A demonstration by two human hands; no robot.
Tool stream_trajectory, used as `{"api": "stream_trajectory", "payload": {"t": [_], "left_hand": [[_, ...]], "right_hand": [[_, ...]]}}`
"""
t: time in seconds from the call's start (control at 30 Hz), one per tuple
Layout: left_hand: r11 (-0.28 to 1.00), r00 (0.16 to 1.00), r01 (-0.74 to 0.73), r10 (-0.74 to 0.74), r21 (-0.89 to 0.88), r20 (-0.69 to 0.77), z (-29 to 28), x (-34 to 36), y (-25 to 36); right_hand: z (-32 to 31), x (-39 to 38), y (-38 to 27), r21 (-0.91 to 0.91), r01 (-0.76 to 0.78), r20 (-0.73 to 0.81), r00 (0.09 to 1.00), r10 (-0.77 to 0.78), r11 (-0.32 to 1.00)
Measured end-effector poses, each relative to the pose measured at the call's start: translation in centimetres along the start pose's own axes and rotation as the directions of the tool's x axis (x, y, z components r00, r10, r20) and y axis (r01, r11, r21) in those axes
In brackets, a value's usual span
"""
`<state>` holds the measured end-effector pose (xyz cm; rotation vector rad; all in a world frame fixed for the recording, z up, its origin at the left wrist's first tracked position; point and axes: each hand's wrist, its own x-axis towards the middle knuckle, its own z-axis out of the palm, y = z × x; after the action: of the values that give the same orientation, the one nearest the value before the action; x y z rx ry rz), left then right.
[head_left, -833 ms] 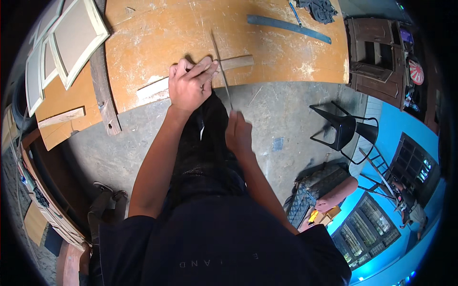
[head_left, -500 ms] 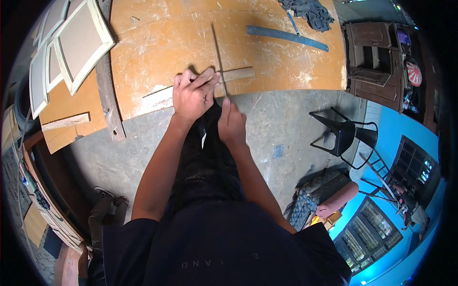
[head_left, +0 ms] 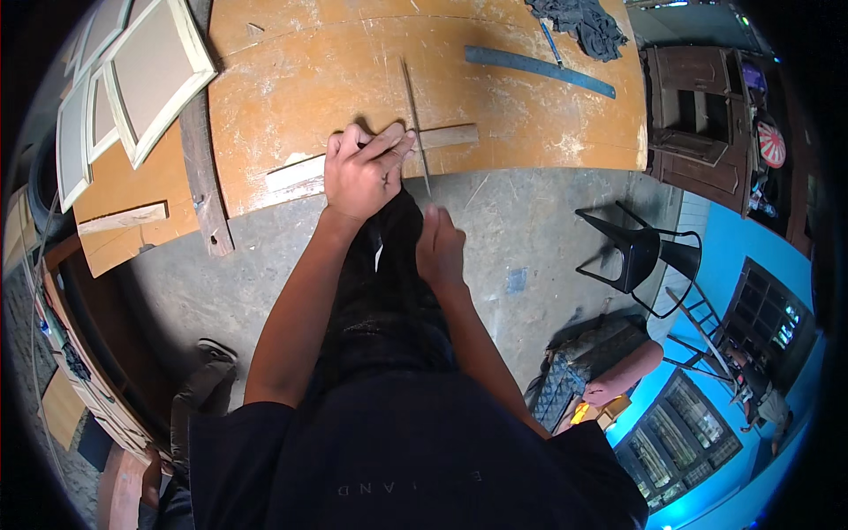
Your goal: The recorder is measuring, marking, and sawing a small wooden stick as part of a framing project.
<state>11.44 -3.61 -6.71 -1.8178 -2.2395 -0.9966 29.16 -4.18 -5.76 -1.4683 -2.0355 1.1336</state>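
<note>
My left hand (head_left: pixel 362 177), fingers bunched, pressed wooden strip (head_left: pixel 452 135) down near front edge of worktop (head_left: pixel 309 79), likely to stop slipping. Strip lay lengthwise left to right, right end angled slightly away. My right hand (head_left: pixel 441 248), closed round near end of saw (head_left: pixel 412 104), held thin blade across strip, pointing away, probably to keep it near square.

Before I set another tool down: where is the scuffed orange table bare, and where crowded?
Two patches of tabletop look mostly bare: between the long blue-grey flat strip and the thin wooden lath; and between the dark wooden plank and the thin metal blade, beyond the left hand. Crowded: the left end, under pale-framed panels.
</note>
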Motion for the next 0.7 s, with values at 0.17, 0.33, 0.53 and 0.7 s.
{"api": "stream_trajectory", "payload": {"t": [0.17,0.33,0.53,0.7], "left_hand": [[0.998,1.000,0.008,-0.009,-0.056,-0.007,-0.1,0.0,-0.1],[1.000,1.000,0.004,-0.004,-0.029,-0.017,0.4,0.3,0.1],[0.999,1.000,-0.010,0.010,-0.033,0.000,0.1,0.1,0.2],[0.999,1.000,-0.008,0.009,-0.034,0.015,0.3,0.3,0.4]], "right_hand": [[-1.4,-2.3,0.9,-0.106,-0.119,0.093,0.987,0.129,0.987],[1.5,3.5,-0.8,-0.060,0.111,-0.049,0.992,-0.114,0.992],[-0.9,-0.8,0.0,-0.069,-0.124,0.070,0.989,0.129,0.990],[0.3,2.1,-1.3,-0.032,-0.047,0.006,0.999,0.048,0.998]]}}
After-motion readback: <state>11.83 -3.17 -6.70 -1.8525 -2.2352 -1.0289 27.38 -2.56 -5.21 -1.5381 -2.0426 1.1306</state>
